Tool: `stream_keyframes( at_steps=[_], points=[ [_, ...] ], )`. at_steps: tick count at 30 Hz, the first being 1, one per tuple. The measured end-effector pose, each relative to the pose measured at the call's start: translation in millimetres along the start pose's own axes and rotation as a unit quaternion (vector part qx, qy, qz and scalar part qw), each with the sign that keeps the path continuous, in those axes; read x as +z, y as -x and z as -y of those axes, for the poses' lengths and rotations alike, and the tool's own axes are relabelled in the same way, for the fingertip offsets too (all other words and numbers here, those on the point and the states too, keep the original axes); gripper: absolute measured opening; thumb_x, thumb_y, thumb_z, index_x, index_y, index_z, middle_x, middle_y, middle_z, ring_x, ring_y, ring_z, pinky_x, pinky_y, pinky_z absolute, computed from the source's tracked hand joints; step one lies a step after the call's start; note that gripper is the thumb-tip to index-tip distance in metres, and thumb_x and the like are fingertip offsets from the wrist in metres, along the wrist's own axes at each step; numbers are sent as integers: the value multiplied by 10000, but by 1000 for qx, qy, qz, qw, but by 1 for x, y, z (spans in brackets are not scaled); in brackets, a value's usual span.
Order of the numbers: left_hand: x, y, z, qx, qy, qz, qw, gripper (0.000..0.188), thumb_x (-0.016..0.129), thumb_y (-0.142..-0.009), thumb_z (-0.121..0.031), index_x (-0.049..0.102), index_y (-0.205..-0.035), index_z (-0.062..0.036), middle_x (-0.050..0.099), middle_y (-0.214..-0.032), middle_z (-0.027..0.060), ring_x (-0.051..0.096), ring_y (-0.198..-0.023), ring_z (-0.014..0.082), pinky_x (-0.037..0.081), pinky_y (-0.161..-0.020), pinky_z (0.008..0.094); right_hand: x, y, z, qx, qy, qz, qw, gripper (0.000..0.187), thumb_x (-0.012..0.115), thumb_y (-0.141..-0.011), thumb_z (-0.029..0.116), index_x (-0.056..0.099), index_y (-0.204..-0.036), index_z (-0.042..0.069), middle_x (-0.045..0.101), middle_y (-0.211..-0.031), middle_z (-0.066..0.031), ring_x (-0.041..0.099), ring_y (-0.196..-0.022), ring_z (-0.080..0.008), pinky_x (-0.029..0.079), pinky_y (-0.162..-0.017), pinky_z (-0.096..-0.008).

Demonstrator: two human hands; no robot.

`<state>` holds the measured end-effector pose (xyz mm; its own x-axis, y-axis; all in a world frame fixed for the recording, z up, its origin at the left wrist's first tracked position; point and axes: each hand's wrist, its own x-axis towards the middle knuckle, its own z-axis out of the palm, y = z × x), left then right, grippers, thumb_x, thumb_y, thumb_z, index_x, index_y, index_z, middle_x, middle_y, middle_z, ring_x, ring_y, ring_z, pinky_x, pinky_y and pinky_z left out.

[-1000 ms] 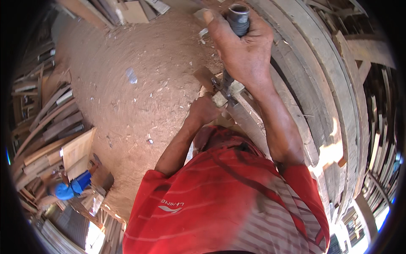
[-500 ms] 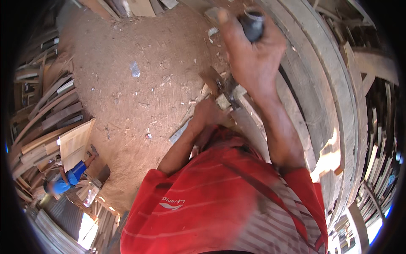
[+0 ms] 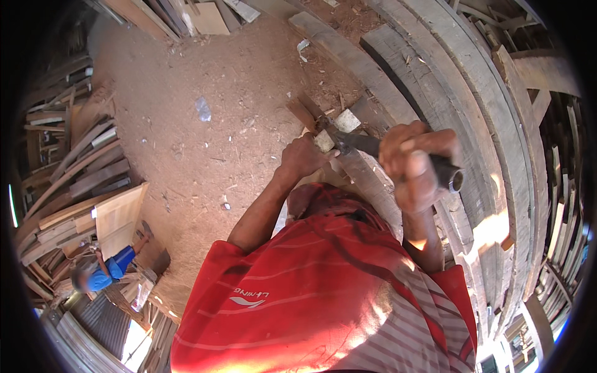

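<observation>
My right hand [image 3: 413, 165] is closed around a dark tubular handle [image 3: 444, 171] with a hollow round end that points right. Leftward, the handle runs to a dark metal piece [image 3: 345, 140] between two pale blocks. One pale block [image 3: 323, 140] lies right against my left hand [image 3: 303, 155], whose fingers are curled closed; what they grip is hidden. The other pale block [image 3: 347, 121] sits just beyond the metal piece. A brown wooden piece [image 3: 303, 114] sticks out past them on the far left side. Below runs a grey plank [image 3: 367, 177].
Long grey beams [image 3: 460, 105] curve along the right side. Stacked boards [image 3: 81, 174] line the left, where a person in blue [image 3: 109, 270] sits by a pale panel [image 3: 121, 214]. Bits of litter, including a clear plastic scrap [image 3: 203, 109], dot the brown dirt floor [image 3: 168, 74].
My right hand has swung from the far top toward me and to the right, still gripping the handle. The left hand stays close to the pale block. The whole view has shifted slightly.
</observation>
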<state>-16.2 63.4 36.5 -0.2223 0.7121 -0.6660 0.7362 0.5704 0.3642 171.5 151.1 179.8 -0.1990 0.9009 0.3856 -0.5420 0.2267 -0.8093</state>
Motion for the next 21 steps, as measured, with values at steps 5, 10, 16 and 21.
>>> stream_keyframes(
  at_steps=[5,10,16,21],
  points=[
    [-2,15,-12,-10,2,-89,996,1090,839,-721,-595,391,-1423,108,674,-1144,309,687,-1057,450,551,-883,503,-24,3,10,-22,-51,-46,997,141,607,-967,139,537,-944,18,522,-622,-70,486,-513,-136,421,-460,-319],
    [5,11,-9,106,-32,-167,980,1043,849,-755,-488,316,-1533,-43,620,-1254,302,660,-1100,460,541,-891,520,-25,17,12,-20,10,-81,996,137,655,-891,141,600,-867,18,629,-709,-77,558,-575,-135,453,-515,-311],
    [-16,-48,19,273,-44,-85,957,977,842,-766,-438,351,-1541,-101,621,-1272,281,649,-1123,456,537,-904,521,2,35,35,-53,132,-64,988,151,764,-804,130,639,-810,44,632,-718,-84,631,-606,-210,485,-548,-357],
    [-27,-50,3,310,-39,-38,949,953,843,-764,-408,374,-1524,-75,620,-1285,280,645,-1141,449,534,-922,511,11,31,40,-78,169,-20,982,182,754,-819,99,584,-782,48,572,-652,-86,613,-561,-257,445,-499,-389]
  ],
)
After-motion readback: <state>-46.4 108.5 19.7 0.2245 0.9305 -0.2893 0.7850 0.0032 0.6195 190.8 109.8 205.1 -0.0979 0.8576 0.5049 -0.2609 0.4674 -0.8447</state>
